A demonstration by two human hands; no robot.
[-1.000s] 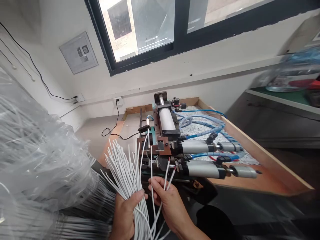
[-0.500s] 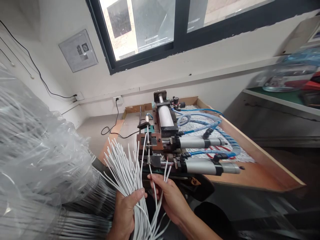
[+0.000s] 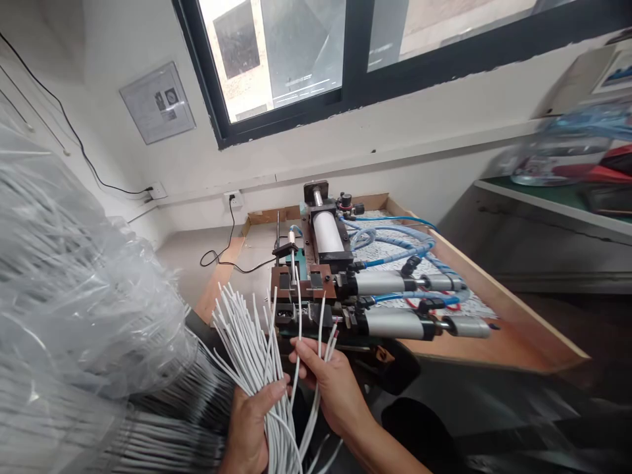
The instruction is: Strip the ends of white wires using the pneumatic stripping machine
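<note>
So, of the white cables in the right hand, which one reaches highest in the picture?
The leftmost cable in the right hand; the other cables there end lower and farther right.

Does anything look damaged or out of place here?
Slightly: the edge where the wall meets the dark window frame looks ragged, perhaps chipped. Nothing stands out about the white cables in the left hand.

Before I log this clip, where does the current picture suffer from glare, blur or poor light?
Head view throughout: the window is brightest, nearly washed out at its left; highlights streak the plastic wrapping; the clear plastic container at right is smeared; the lower right corner is dim and blurred; the left hand, right hand and white wires look reasonably sharp.
</note>
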